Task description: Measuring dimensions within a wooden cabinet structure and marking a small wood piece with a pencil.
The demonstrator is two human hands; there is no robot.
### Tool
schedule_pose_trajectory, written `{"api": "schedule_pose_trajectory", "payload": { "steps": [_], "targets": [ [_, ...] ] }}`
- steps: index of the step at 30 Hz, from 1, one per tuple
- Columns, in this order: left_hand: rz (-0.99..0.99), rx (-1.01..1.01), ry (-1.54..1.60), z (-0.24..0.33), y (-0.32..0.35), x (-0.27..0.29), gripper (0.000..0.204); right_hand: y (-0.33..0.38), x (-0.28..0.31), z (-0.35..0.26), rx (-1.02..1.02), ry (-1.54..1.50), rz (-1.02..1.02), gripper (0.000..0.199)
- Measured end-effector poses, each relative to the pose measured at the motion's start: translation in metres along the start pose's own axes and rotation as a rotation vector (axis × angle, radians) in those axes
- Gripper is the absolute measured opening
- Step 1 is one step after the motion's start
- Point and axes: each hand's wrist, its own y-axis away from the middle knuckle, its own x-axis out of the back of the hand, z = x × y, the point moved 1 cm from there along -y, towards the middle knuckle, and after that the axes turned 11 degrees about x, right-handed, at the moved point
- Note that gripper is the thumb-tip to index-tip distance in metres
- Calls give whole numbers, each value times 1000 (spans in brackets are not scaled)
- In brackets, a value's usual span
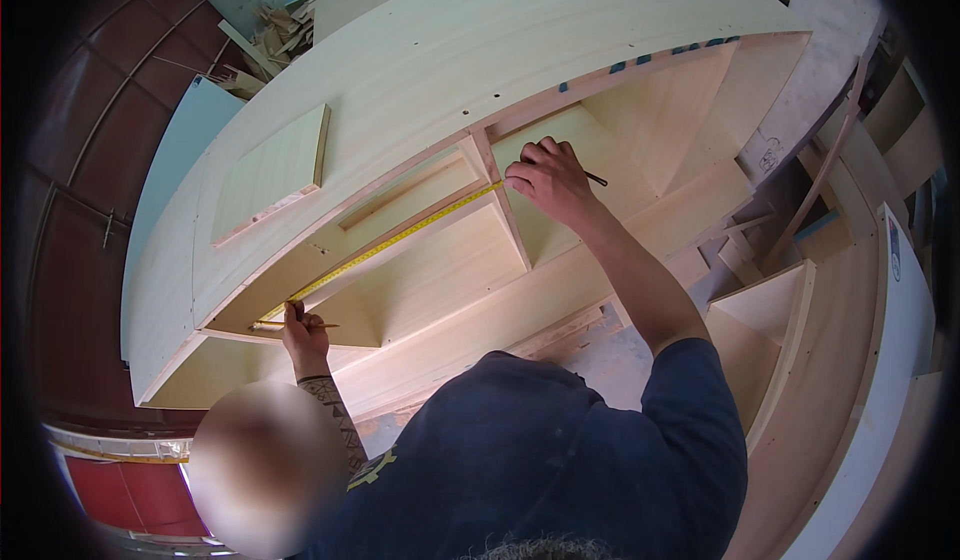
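Note:
A yellow tape measure is stretched slantwise across an open compartment of a pale wooden cabinet lying on its back. My left hand is at the tape's lower left end, on the compartment's edge, with its fingers closed around a thin wooden pencil. My right hand pinches the tape's upper right end at the upright divider. A dark, slim tool sticks out from behind its fingers.
A loose rectangular board lies on the cabinet's top panel. Wood offcuts are piled at the back left. More cabinet parts and panels stand to the right. Dark red floor tiles run along the left.

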Motion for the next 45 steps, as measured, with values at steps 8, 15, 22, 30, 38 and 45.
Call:
{"api": "schedule_pose_trajectory", "payload": {
  "steps": [8, 15, 22, 30, 38, 45],
  "targets": [
    [1, 21, -2, 2, 3, -3, 19, -3, -2, -10, -20, -20, 43, 15],
    [26, 5, -35, 3, 4, -8, 18, 4, -10, -10, -31, -27, 104, 15],
    [78, 31, -107, 6, 5, -10, 21, 8, -16, -11, -44, -22, 94, 15],
    [87, 27, -133, 9, 7, -11, 20, 10, -18, -11, -38, -1, 113, 16],
    [75, 24, -121, 7, 7, -11, 21, 9, -18, -10, -30, -22, 114, 15],
    [63, 37, -80, -1, 11, -16, 22, 9, -19, -8, -7, -3, 170, 13]
  ]
}}
